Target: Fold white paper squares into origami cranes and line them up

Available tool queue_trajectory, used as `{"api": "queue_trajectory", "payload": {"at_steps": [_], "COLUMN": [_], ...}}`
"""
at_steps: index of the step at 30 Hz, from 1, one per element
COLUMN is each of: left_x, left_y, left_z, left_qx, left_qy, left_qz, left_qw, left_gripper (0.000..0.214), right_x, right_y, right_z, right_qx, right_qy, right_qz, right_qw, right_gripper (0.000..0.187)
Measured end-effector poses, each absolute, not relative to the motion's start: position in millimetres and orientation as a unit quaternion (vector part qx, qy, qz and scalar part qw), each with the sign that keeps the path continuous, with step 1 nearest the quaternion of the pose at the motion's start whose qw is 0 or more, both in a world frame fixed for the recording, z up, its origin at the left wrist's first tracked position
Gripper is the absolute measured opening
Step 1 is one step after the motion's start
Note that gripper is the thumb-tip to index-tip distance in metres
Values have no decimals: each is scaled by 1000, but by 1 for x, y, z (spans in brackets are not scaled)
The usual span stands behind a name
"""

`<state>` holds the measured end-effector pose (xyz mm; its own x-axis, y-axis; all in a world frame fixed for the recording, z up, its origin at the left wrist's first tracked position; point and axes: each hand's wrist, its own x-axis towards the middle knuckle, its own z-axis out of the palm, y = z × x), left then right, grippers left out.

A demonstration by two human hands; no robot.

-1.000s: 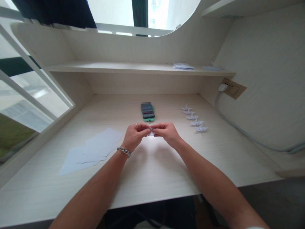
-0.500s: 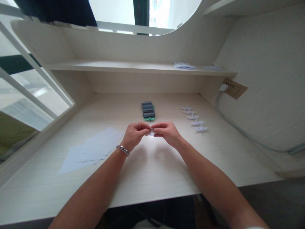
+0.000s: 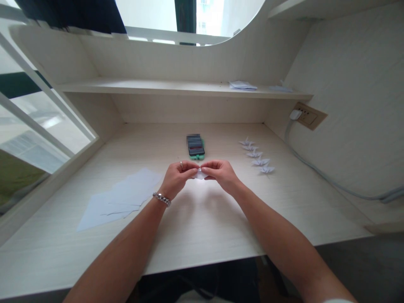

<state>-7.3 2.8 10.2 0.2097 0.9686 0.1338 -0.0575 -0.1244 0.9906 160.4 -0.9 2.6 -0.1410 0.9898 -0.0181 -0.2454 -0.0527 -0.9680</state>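
A small folded piece of white paper (image 3: 200, 174) is pinched between my two hands above the middle of the desk. My left hand (image 3: 177, 178), with a ring and a chain bracelet, closes thumb and fingers on its left side. From the right, my right hand (image 3: 222, 174) grips the other side the same way. The fingertips of both hands almost meet at the paper's upper edge, and they cover part of its folds. Just beyond the hands lies a dark phone-like device (image 3: 196, 145) with a green edge.
Several folded white paper cranes (image 3: 260, 162) stand in a row at the right. Loose white sheets (image 3: 120, 198) lie overlapping at the left. A grey cable (image 3: 325, 176) runs along the right wall from a socket (image 3: 309, 115). Folded paper (image 3: 242, 86) rests on the shelf (image 3: 158, 87).
The fingertips have shifted slightly on the folded paper, and more of its white surface shows between them. Both hands still hold it in nearly the same place.
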Motion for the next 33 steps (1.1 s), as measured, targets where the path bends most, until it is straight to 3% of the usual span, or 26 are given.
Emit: {"api": "queue_trajectory", "payload": {"at_steps": [7, 24, 33], "left_x": [-6, -6, -7], "left_y": [4, 6, 5], "left_z": [9, 3, 9], "left_qx": [566, 589, 509], "left_qy": [399, 393, 413], "left_qz": [489, 498, 514], "left_qw": [530, 500, 553], "left_gripper": [26, 24, 21], "right_x": [159, 157, 158], "right_y": [-1, 0, 3], "right_z": [0, -3, -5], "right_qx": [-406, -406, -388], "right_qy": [-478, -470, -483], "right_qz": [578, 581, 564], "right_qw": [522, 527, 546], "right_gripper": [31, 31, 30]}}
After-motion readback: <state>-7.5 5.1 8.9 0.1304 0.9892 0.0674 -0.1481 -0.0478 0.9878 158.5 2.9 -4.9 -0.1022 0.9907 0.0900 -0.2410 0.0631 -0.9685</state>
